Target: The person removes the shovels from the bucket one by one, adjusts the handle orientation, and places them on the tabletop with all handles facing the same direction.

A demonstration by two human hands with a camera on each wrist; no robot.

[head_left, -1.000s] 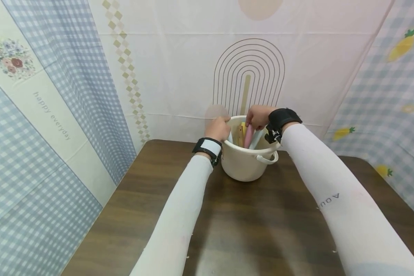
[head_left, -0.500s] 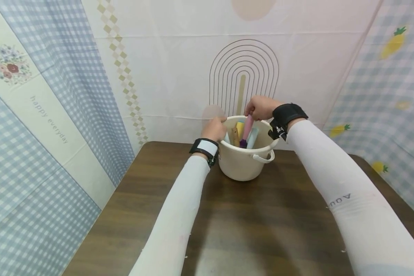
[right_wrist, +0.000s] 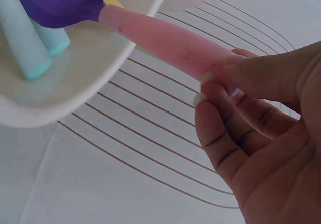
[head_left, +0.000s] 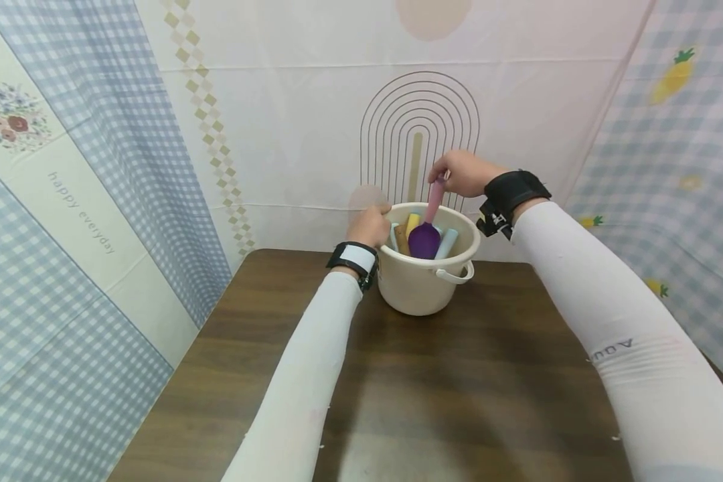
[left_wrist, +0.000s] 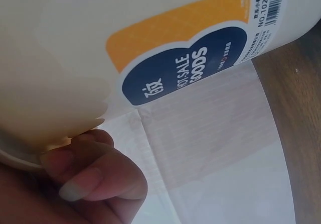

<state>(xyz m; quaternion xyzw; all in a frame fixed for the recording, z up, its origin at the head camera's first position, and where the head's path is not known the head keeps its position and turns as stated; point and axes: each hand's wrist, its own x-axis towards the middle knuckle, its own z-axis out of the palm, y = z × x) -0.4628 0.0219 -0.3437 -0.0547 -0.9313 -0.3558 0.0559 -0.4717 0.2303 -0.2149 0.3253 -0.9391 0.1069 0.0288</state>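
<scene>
A cream bucket (head_left: 414,289) stands on the table against the back cloth. My left hand (head_left: 370,226) grips its left rim; in the left wrist view, curled fingers (left_wrist: 113,176) show at the rim, below a printed label (left_wrist: 188,58). Over the bucket, my right hand (head_left: 466,173) pinches the end of a pink handle (right_wrist: 168,42) between thumb and fingers. It belongs to a spoon with a purple head (head_left: 424,241), which points down inside the bucket mouth. Around it lean a yellow handle (head_left: 413,221), a brown one (head_left: 402,239) and a pale blue one (head_left: 447,242).
The brown wooden table (head_left: 265,375) stretches from the bucket toward me. A white cloth (head_left: 289,134) with printed arches hangs behind, with blue checked cloths (head_left: 120,100) at the sides. The bucket's carrying handle (head_left: 458,276) hangs at its front right.
My right hand has risen out of the bucket, drawing the spoon upward so its purple head now shows. The left hand keeps its grip on the rim.
</scene>
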